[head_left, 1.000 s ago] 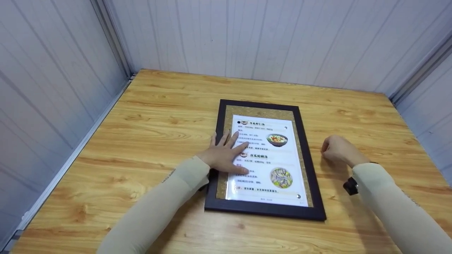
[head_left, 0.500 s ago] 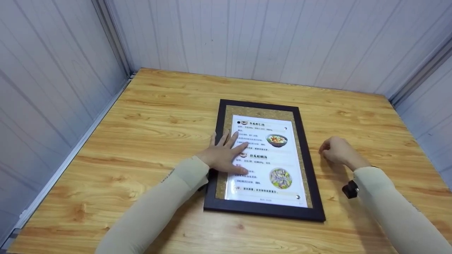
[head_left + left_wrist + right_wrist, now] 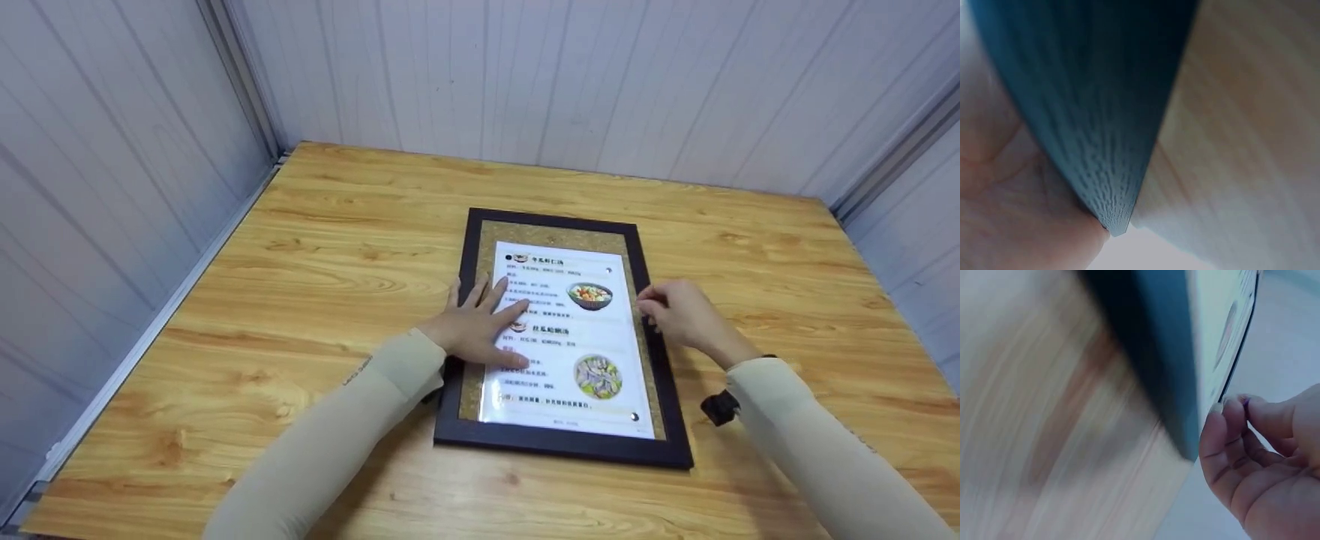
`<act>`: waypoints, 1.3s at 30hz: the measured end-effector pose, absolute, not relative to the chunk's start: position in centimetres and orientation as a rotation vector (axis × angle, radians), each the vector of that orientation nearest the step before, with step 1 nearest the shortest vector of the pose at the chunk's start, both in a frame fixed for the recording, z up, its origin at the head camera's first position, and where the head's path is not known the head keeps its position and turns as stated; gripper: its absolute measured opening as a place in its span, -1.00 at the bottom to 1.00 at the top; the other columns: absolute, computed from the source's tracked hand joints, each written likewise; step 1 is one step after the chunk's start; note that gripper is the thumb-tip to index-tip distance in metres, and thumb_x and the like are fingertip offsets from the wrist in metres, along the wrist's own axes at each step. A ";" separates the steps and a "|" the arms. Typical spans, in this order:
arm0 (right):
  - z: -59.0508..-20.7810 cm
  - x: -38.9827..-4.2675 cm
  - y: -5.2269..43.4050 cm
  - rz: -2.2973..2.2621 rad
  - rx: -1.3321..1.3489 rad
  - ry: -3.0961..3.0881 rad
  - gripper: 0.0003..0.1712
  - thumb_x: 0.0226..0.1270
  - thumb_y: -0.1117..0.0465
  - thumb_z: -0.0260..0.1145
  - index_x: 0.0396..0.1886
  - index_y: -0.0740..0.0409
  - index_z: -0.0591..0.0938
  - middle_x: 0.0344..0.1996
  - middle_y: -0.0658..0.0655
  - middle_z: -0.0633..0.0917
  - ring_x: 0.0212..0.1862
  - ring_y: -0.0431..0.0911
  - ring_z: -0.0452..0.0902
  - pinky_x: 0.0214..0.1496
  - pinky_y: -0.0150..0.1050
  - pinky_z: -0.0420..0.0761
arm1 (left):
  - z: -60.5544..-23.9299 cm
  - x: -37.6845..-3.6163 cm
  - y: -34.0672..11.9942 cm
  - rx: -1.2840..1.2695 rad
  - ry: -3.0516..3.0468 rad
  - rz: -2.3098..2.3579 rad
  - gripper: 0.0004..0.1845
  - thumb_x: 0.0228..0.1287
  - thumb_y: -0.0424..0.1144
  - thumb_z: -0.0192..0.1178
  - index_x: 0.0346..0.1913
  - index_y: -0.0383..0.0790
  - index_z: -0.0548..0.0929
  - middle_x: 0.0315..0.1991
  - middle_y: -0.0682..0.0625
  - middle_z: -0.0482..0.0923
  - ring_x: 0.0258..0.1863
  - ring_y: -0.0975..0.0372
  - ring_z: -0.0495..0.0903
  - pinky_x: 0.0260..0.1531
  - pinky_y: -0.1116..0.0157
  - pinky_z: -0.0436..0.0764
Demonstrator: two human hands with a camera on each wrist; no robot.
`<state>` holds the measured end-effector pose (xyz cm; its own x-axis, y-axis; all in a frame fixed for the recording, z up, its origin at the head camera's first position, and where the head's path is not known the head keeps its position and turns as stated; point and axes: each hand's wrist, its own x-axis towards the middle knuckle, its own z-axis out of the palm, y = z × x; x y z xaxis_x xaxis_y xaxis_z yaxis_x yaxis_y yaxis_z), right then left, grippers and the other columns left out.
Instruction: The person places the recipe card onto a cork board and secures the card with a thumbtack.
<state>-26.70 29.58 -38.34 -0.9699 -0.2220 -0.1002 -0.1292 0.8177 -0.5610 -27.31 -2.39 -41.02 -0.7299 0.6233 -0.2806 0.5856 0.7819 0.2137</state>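
Note:
A cork board (image 3: 555, 233) with a dark wooden frame lies on the table. On its cork lies a white printed recipe sheet (image 3: 559, 352) with two food pictures. Small round tacks sit near its corners: a black tack (image 3: 508, 257) at upper left, a shiny tack (image 3: 608, 270) at upper right, another shiny tack (image 3: 634, 416) at lower right. My left hand (image 3: 472, 334) rests spread on the sheet's left side and the frame. Over the board's right edge, my right hand (image 3: 679, 315) pinches a small purple piece (image 3: 1246, 400) between thumb and fingers; its shape is mostly hidden.
The wood-grain table (image 3: 360, 247) extends around the board on all sides. White panel walls (image 3: 495, 75) stand behind and to the sides. A dark device (image 3: 721, 407) hangs at the right wrist.
My right hand has moved left from the table beside the board to over its right frame edge. My left hand stays on the sheet.

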 end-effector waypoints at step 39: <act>-38.4 -21.0 15.3 -0.955 -1.238 2.539 -0.95 0.16 0.31 0.29 -0.44 0.15 0.68 -0.47 -0.08 0.63 -0.36 -0.27 0.52 -0.26 -0.27 0.53 | -41.2 -27.5 -2.1 0.885 2.646 0.069 -0.11 0.07 0.46 -0.19 0.41 0.25 -0.21 0.41 -0.12 -0.48 0.33 -0.08 -0.52 0.12 -0.23 -0.44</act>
